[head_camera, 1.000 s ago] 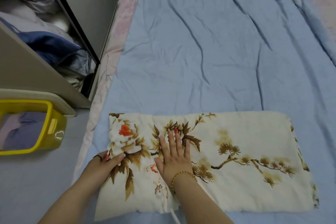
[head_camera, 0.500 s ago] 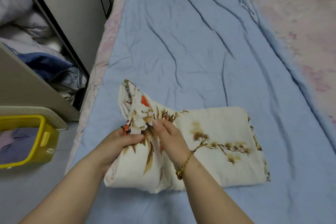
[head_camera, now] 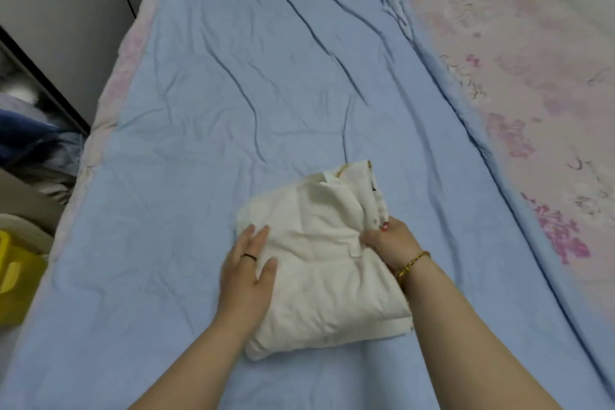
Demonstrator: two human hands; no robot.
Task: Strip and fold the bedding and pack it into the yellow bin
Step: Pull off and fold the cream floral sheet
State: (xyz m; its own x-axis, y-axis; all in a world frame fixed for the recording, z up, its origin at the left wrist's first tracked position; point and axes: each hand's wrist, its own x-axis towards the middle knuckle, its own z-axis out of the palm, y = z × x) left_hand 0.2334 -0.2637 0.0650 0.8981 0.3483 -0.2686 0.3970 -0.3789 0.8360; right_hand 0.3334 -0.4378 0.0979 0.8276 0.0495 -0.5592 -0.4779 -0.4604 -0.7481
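Squaring the folded cloth [head_camera: 319, 263], 6 o'clock on the bed [head_camera: 266, 76].
Your left hand [head_camera: 248, 265] lies flat, fingers straight; your right hand [head_camera: 389, 243] pinches its 3 o'clock edge. Align corners, then carry to the yellow bin [head_camera: 16, 280] at 9 o'clock.

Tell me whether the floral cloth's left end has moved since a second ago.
Yes. That end lay beside the bed's pink left edge; now it is folded over rightward, leaving the cloth a compact bundle farther from that edge.
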